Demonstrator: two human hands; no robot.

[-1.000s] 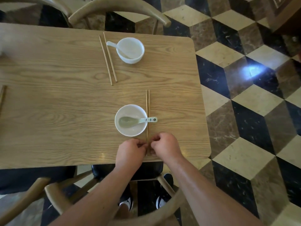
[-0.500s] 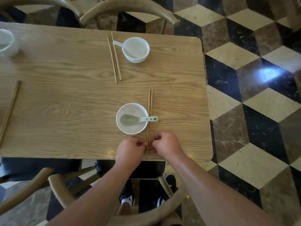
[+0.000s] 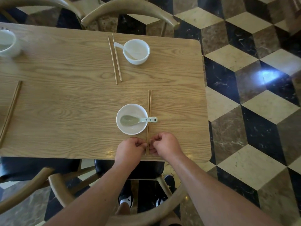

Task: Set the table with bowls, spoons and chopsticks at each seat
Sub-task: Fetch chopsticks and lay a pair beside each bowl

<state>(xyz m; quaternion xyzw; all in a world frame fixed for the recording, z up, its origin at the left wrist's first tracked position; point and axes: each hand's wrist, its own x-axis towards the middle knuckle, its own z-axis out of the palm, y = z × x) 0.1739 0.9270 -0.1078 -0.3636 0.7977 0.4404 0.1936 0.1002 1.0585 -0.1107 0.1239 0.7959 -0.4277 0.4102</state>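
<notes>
Left hand [image 3: 130, 149]: fingers curled, fingertips pinching the near end of the near chopsticks [image 3: 149, 101] from their left side.
Right hand [image 3: 166, 145]: fingers curled the same way, pinching the same end from the right side. The two hands are almost knuckle to knuckle, and it is hard to tell whether each holds one stick or both.
Near chopsticks: flat on the surface [image 3: 65, 98], side by side and parallel, pointing away from the person, just to the right of the near bowl [image 3: 130, 132]. Their near ends are close to the surface's front edge.
Near bowl: white, upright, just ahead of the left hand.
Near spoon [image 3: 130, 120]: its scoop lies in the near bowl, and its handle sticks out to the right across both sticks.
Far bowl [image 3: 136, 61]: white, at the opposite seat, with a white spoon [image 3: 118, 45] leaning out to its left.
Far chopsticks [image 3: 116, 62]: a pair lying just left of the far bowl, slightly slanted.
Left side: another pair of chopsticks [image 3: 10, 111] near the left edge and a blurred white bowl [image 3: 7, 51] at the far left.
Chairs: a wooden chair [image 3: 130, 8] beyond the surface and another [image 3: 65, 186] in front of the person.
Floor [image 3: 244, 115]: cube-patterned tiles.
</notes>
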